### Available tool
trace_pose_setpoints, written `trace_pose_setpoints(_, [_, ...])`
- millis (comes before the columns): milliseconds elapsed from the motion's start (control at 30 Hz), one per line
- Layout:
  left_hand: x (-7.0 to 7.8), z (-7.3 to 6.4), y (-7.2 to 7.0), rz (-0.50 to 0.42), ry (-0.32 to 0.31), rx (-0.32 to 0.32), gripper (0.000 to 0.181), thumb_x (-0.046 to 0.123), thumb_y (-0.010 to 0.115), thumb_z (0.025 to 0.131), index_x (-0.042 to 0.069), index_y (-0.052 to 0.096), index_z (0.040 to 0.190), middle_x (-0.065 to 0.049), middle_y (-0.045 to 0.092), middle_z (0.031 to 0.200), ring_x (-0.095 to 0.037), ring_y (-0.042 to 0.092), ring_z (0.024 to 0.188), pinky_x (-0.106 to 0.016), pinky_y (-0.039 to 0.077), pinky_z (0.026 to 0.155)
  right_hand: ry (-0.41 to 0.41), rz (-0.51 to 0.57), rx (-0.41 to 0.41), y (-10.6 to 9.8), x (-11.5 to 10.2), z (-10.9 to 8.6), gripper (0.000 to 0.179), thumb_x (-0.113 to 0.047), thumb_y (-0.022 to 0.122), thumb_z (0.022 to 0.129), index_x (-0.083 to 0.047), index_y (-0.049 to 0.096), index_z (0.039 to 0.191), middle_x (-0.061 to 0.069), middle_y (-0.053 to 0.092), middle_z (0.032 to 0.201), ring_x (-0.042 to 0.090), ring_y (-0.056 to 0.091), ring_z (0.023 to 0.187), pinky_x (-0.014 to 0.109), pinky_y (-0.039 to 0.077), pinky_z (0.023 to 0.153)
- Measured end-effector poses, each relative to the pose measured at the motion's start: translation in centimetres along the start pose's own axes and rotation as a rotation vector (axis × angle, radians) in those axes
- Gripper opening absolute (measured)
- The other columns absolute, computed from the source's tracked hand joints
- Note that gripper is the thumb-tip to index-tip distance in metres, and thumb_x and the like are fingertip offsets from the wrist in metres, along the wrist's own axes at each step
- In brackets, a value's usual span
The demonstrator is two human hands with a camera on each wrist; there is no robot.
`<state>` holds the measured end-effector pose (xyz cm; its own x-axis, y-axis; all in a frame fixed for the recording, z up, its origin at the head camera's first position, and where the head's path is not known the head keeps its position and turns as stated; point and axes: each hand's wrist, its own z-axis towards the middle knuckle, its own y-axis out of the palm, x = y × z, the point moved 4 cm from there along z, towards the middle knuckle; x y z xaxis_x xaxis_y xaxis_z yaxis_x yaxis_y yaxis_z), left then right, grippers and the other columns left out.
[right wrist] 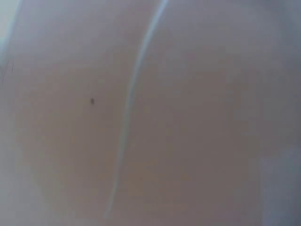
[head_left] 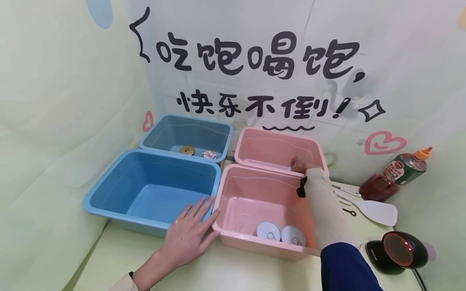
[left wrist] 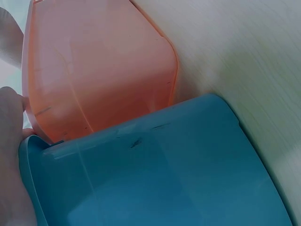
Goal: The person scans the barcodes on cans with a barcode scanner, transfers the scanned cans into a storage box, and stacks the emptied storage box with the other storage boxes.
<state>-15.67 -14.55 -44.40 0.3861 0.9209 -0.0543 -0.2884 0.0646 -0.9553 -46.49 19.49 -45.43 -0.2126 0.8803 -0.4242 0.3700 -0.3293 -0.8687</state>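
My left hand point(head_left: 189, 232) rests with spread, straight fingers across the adjoining rims of the front blue basin point(head_left: 109, 216) and the front pink basin point(head_left: 227, 202). In the left wrist view, part of that hand point(left wrist: 11, 160) lies along the rims. My right hand point(head_left: 303, 164) reaches down into the back pink basin point(head_left: 262, 147), its fingers curled around a small pale bluish-white thing point(head_left: 290, 168), mostly hidden, whose kind I cannot tell. Two pull-tab cans point(head_left: 268, 230) sit in the front pink basin below my right forearm. A blurred wall fills the right wrist view.
The back blue basin point(head_left: 164, 133) holds a gold round tin point(head_left: 187, 150) and a patterned round piece point(head_left: 209, 154). Rightward stand a sauce bottle point(head_left: 395, 176), a white spatula point(head_left: 378, 212) and a black device point(head_left: 397, 250). A lettered backdrop point(head_left: 255, 89) rises behind the basins.
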Motion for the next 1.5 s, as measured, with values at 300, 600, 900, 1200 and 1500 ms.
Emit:
trace_pose_setpoints(300, [0.0, -0.1, 0.1, -0.02, 0.0, 0.001, 0.059, 0.06, 0.049, 0.097, 0.028, 0.052, 0.147, -0.005, 0.038, 0.161, -0.03, 0.043, 0.145, -0.051, 0.043, 0.111, -0.029, 0.017, -0.032, 0.0, -0.4, -0.5, 0.017, 0.008, 0.051, 0.074, 0.001, 0.065, 0.08, 0.003, 0.045, 0.068, 0.017, 0.038, 0.06, 0.025, 0.027, 0.049])
trace_pose_setpoints(600, [0.0, 0.0, 0.1, -0.018, 0.008, 0.03, 0.059, 0.059, 0.052, 0.096, 0.028, 0.053, 0.146, -0.005, 0.041, 0.16, -0.03, 0.044, 0.143, -0.051, 0.045, 0.11, -0.023, 0.047, -0.073, 0.0, -0.1, -0.4, 0.029, 0.01, 0.045, 0.072, 0.002, 0.069, 0.086, 0.004, 0.049, 0.067, 0.018, 0.041, 0.061, 0.024, 0.026, 0.05])
trace_pose_setpoints(900, [0.1, 0.0, 0.1, -0.022, -0.003, 0.003, 0.06, 0.06, 0.05, 0.097, 0.028, 0.05, 0.148, -0.005, 0.038, 0.161, -0.029, 0.042, 0.145, -0.052, 0.043, 0.111, 0.012, 0.116, 0.045, -0.5, 1.2, 0.9, 0.045, -0.008, 0.075, 0.078, 0.009, 0.065, 0.118, 0.029, 0.064, 0.118, 0.035, 0.058, 0.101, 0.034, 0.055, 0.073])
trace_pose_setpoints(1200, [0.1, 0.0, 0.0, -0.037, -0.003, 0.008, 0.059, 0.059, 0.05, 0.097, 0.027, 0.051, 0.147, -0.005, 0.039, 0.161, -0.031, 0.045, 0.143, -0.052, 0.044, 0.11, -0.075, 0.008, 0.122, -2.4, -0.3, 0.4, 0.057, -0.015, 0.074, 0.087, 0.013, 0.054, 0.133, 0.033, 0.054, 0.137, 0.047, 0.05, 0.128, 0.057, 0.04, 0.11])
trace_pose_setpoints(1500, [0.1, 0.0, 0.0, -0.042, -0.007, 0.012, 0.058, 0.059, 0.049, 0.098, 0.028, 0.052, 0.147, -0.005, 0.039, 0.161, -0.03, 0.045, 0.143, -0.052, 0.045, 0.11, -0.205, -0.044, 0.21, -4.0, -2.3, -0.7, 0.055, -0.018, 0.078, 0.086, 0.008, 0.058, 0.13, 0.031, 0.063, 0.125, 0.041, 0.066, 0.1, 0.054, 0.052, 0.09])
